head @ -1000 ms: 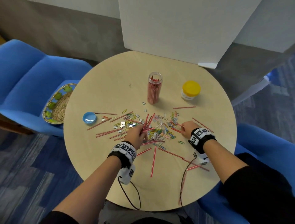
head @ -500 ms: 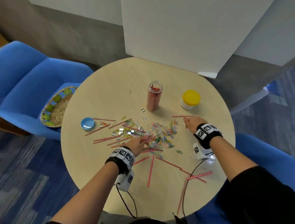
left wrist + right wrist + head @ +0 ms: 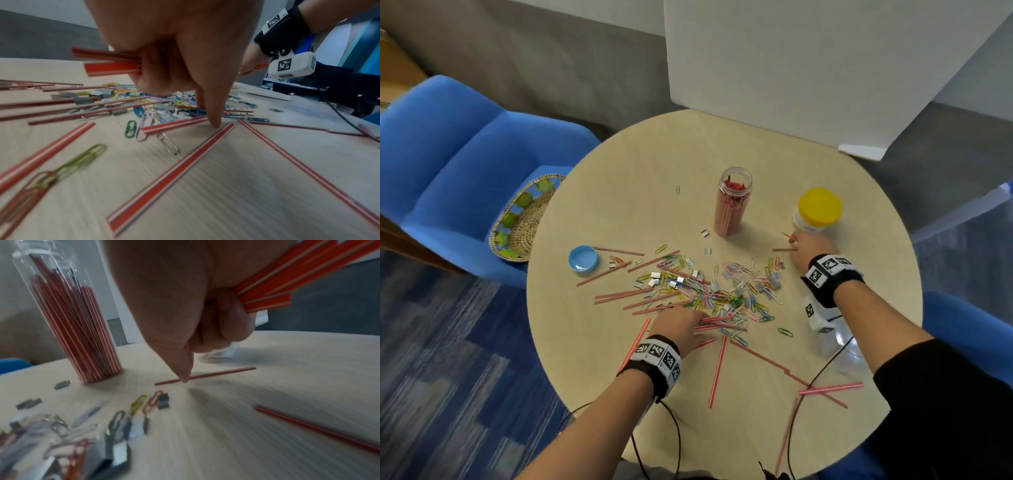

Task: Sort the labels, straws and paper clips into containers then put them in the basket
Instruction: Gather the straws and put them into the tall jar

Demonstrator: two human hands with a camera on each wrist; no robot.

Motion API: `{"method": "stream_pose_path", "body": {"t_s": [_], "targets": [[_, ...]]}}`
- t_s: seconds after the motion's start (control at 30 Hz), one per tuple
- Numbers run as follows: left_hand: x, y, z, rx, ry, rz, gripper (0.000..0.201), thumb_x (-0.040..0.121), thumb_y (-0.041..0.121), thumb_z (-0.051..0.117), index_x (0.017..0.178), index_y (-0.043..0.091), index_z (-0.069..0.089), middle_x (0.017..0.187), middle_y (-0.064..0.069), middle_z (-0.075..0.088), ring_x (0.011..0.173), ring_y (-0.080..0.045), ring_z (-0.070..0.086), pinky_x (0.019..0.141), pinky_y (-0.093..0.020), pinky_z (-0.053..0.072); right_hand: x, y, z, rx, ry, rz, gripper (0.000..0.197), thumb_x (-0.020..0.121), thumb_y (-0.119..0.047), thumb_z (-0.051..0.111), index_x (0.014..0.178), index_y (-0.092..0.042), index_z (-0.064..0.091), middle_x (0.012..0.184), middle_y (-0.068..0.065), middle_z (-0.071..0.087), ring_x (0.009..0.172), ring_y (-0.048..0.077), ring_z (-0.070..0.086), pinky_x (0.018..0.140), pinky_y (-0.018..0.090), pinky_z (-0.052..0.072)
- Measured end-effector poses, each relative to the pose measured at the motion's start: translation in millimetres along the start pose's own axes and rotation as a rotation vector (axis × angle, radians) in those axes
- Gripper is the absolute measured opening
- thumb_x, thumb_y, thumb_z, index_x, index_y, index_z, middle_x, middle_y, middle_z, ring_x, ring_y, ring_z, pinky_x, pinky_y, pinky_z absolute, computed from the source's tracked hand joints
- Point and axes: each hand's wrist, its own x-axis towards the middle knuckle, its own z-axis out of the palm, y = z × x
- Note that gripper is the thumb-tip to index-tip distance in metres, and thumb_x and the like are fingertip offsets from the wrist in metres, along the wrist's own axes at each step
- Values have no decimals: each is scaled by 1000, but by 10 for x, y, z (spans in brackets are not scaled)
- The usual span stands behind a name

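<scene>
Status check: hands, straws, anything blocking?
Left hand grips straws. Right hand grips straws, fingertip on a loose straw. Clear jar open; paper clips tangle remaining straws.

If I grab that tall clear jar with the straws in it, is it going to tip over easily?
Probably fairly tippy: the jar is tall and narrow, standing upright on the smooth table. With no lid visible, the straws could spill. Its contents look light, so gripping low seems safest.
</scene>
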Motion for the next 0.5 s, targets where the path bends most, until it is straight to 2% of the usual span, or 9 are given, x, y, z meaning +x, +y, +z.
{"method": "stream_pose_path", "body": {"t_s": [0.07, 0.13, 0.27, 0.37, 0.5], "targets": [[43, 0, 44, 31, 23, -2, 51, 90, 65, 48, 115, 25, 65, 102, 1, 71, 96, -22, 64, 81, -35, 54, 2, 25, 34, -19, 20, -5, 19, 94, -17, 52, 111, -18, 61, 103, 11, 68, 89, 32, 62, 71, 33, 49], [76, -1, 86, 62, 32, -1, 50, 91, 65, 46, 104, 21, 67, 93, -1, 70, 89, -24, 65, 75, -33, 54, -12, 39, 78, -15, 33, -13, 15, 95, -22, 53, 102, -14, 63, 97, 12, 68, 84, 31, 61, 68, 32, 47], [123, 34, 92, 90, 73, 50, 53, 91, 66, 44, 99, 18, 64, 86, -4, 68, 83, -27, 65, 71, -34, 55, -33, 54, 98, 0, -4, 6, 22, 97, -27, 53, 102, -10, 66, 98, 12, 67, 89, 32, 63, 69, 31, 47], [133, 86, 36, 124, 65, 80, 54, 92, 64, 41, 103, 14, 57, 88, -7, 66, 82, -28, 63, 68, -31, 50, -61, 25, 64, -63, -64, -43, 25, 100, -27, 47, 108, -8, 62, 105, 13, 65, 94, 31, 61, 75, 34, 49], [143, 53, 46, 97, 116, 68, 31, 101, 39, 44, 117, 15, 55, 91, -6, 67, 80, -28, 64, 68, -36, 54, -151, -62, -41, 20, 17, -40, 20, 102, -25, 45, 104, -11, 58, 95, 11, 64, 82, 30, 60, 72, 36, 50]]}}
